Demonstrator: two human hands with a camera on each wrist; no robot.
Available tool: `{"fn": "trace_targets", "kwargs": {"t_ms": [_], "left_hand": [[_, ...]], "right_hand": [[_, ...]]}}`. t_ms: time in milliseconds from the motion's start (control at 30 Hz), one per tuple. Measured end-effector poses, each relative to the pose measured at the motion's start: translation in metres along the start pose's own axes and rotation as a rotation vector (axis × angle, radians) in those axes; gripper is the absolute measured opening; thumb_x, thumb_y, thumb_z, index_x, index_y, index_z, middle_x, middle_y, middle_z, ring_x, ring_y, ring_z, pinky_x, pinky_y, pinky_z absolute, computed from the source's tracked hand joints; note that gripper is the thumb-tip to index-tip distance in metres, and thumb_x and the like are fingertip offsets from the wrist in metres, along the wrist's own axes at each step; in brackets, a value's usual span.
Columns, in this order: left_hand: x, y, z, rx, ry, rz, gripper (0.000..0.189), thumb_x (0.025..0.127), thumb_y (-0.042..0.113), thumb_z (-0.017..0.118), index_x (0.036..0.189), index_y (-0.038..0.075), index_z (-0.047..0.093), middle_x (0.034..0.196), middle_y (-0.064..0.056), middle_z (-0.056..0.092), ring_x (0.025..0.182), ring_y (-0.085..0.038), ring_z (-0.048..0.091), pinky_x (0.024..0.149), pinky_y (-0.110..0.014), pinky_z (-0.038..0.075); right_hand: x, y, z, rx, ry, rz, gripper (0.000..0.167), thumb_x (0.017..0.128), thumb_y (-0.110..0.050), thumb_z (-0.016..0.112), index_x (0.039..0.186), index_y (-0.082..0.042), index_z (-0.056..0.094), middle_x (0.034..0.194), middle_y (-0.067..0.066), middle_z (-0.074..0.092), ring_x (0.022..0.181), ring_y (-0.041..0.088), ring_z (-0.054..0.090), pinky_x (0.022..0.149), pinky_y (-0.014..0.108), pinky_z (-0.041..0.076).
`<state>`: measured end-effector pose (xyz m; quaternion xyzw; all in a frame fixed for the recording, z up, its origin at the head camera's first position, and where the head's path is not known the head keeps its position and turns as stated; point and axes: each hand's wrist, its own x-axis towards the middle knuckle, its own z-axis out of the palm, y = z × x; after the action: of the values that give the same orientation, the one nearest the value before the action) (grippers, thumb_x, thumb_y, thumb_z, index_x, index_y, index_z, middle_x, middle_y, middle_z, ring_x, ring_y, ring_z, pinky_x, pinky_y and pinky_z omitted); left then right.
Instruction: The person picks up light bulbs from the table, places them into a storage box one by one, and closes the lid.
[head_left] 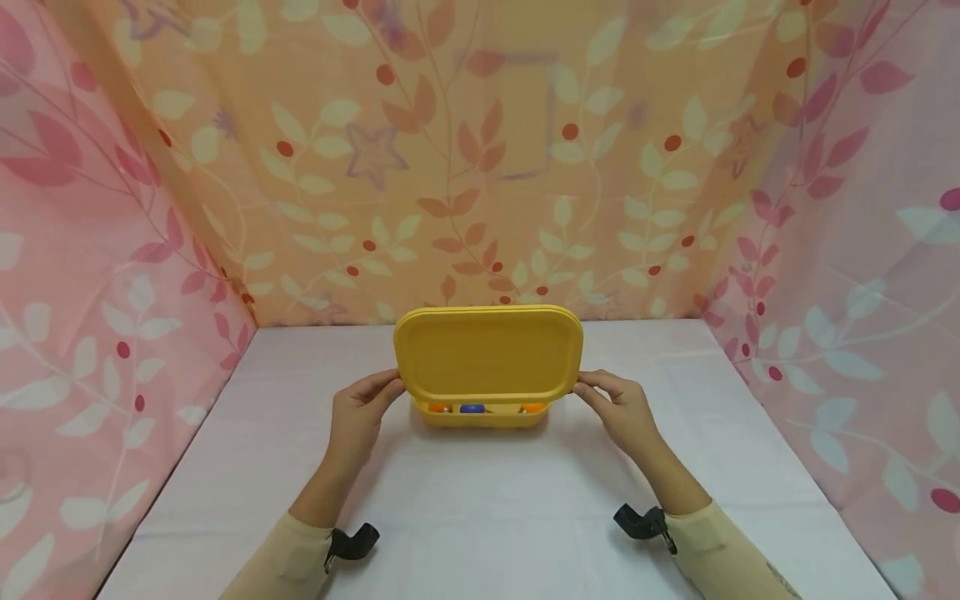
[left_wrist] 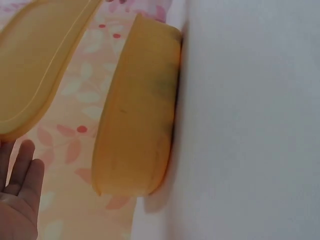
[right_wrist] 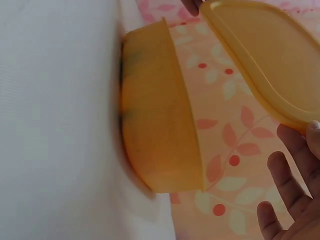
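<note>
A yellow plastic lid (head_left: 489,354) is held up and tilted above a yellow box (head_left: 480,420); both wrist views show a gap between lid and box. My left hand (head_left: 362,412) pinches the lid's left end between thumb and fingers. At the opposite end, my right hand (head_left: 618,410) pinches the lid the same way, and in the right wrist view its other fingers (right_wrist: 283,175) are spread off the rim. Inside the box show a blue item (head_left: 472,408) and orange items (head_left: 533,407), mostly hidden behind the lid.
The box stands on a white-covered table (head_left: 495,517). Behind it hangs an orange leaf-patterned cloth (head_left: 465,167), with pink patterned cloths (head_left: 82,292) along both sides. Black camera mounts (head_left: 354,543) are worn on both wrists.
</note>
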<state>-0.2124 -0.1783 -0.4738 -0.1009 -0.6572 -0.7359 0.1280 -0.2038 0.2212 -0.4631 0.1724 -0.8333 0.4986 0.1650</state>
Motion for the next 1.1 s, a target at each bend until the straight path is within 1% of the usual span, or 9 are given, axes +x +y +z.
{"fn": "trace_targets", "kwargs": {"t_ms": [67,133,200,400,633,700,767,900,1100], "left_hand": [[0.0,0.001,0.002,-0.039,0.016,0.018,0.028,0.093,0.004,0.074,0.117,-0.01,0.071,0.105,-0.004,0.079,0.1,-0.017,0.074,0.093,-0.03,0.061],[0.0,0.002,0.004,-0.075,0.027,0.036,0.028,0.093,0.001,0.073,0.118,-0.01,0.071,0.107,-0.005,0.079,0.101,-0.017,0.074,0.094,-0.03,0.06],[0.0,0.002,0.006,-0.107,0.047,0.049,0.029,0.091,-0.002,0.074,0.118,-0.011,0.07,0.108,-0.005,0.079,0.101,-0.018,0.074,0.094,-0.03,0.06],[0.001,0.001,0.011,-0.141,0.088,0.065,0.033,0.089,-0.007,0.073,0.121,-0.013,0.068,0.111,-0.004,0.078,0.102,-0.015,0.074,0.095,-0.028,0.059],[0.0,-0.003,0.011,-0.112,0.036,0.068,0.036,0.091,-0.005,0.073,0.127,-0.01,0.066,0.12,-0.004,0.076,0.106,-0.016,0.071,0.096,-0.026,0.058],[0.0,-0.003,0.01,-0.088,0.014,0.078,0.037,0.092,-0.004,0.072,0.128,-0.009,0.066,0.122,-0.005,0.075,0.108,-0.016,0.071,0.096,-0.026,0.058],[0.001,-0.003,0.009,-0.053,-0.005,0.086,0.038,0.092,-0.003,0.072,0.13,-0.006,0.066,0.125,-0.008,0.073,0.108,-0.017,0.071,0.096,-0.025,0.058],[0.002,-0.003,0.006,0.068,-0.046,0.094,0.04,0.094,0.001,0.072,0.133,0.003,0.067,0.131,-0.01,0.07,0.11,-0.018,0.07,0.096,-0.024,0.058],[0.006,-0.005,-0.004,0.214,-0.156,0.13,0.045,0.094,0.007,0.074,0.138,0.014,0.066,0.138,-0.007,0.067,0.128,-0.016,0.059,0.107,-0.035,0.051]], "right_hand": [[0.003,-0.002,-0.002,-0.002,-0.006,0.016,0.02,0.096,-0.003,0.07,0.115,0.001,0.076,0.105,0.014,0.077,0.1,0.002,0.068,0.111,0.048,0.049],[0.006,-0.004,-0.004,-0.002,-0.015,0.028,0.021,0.097,-0.007,0.07,0.116,0.0,0.076,0.106,0.013,0.077,0.101,0.002,0.068,0.11,0.059,0.046],[0.008,-0.006,-0.006,0.003,-0.017,0.03,0.023,0.097,-0.011,0.071,0.118,-0.003,0.076,0.107,0.01,0.077,0.101,0.003,0.067,0.11,0.059,0.047],[0.013,-0.006,-0.006,-0.001,-0.006,0.016,0.039,0.096,-0.015,0.073,0.135,-0.013,0.068,0.102,0.004,0.075,0.103,0.007,0.065,0.109,0.046,0.05],[0.009,-0.016,-0.006,-0.033,-0.014,-0.062,0.069,0.091,0.001,0.075,0.153,-0.011,0.049,0.094,0.01,0.074,0.102,0.018,0.065,0.114,0.063,0.04],[0.008,-0.023,-0.008,-0.048,-0.028,-0.082,0.072,0.089,0.002,0.076,0.155,-0.009,0.046,0.093,0.01,0.074,0.101,0.019,0.066,0.114,0.056,0.044],[0.008,-0.029,-0.011,-0.054,-0.05,-0.099,0.075,0.088,0.003,0.077,0.155,-0.007,0.045,0.092,0.009,0.074,0.099,0.02,0.067,0.114,0.04,0.046],[0.009,-0.03,-0.016,-0.041,-0.1,-0.115,0.079,0.087,0.003,0.078,0.156,-0.007,0.042,0.092,0.009,0.074,0.098,0.021,0.068,0.107,0.015,0.043],[0.011,-0.024,-0.023,-0.012,-0.158,-0.114,0.083,0.085,0.002,0.08,0.157,-0.01,0.042,0.092,0.005,0.073,0.102,0.013,0.068,0.106,0.012,0.043]]}}
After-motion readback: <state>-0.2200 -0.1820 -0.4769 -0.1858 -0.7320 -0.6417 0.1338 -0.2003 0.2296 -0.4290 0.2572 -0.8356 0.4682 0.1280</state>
